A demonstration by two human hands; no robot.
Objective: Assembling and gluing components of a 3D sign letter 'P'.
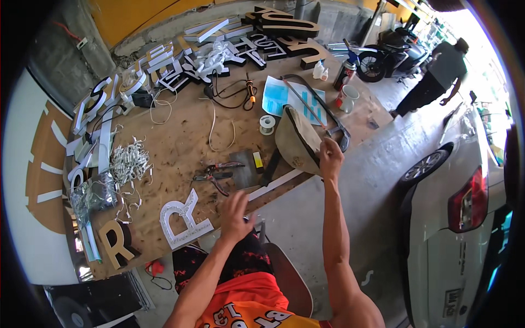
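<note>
The plywood bench [180, 136] is taken as landmark. At its right edge a khaki canvas bag [295, 143] lies, its near corner pinched by the right hand [330, 156]; it is judged soft, light and floppy, so its seam or black strap is best gripped. Near the bench's front edge a white channel letter [184, 218] lies, judged stiff and light. Just right of it, the left hand [236, 214] is held spread, gripping nothing, over the front edge

Left hand [236, 214] fingers blurred; bag [295, 143] contents hidden
</note>
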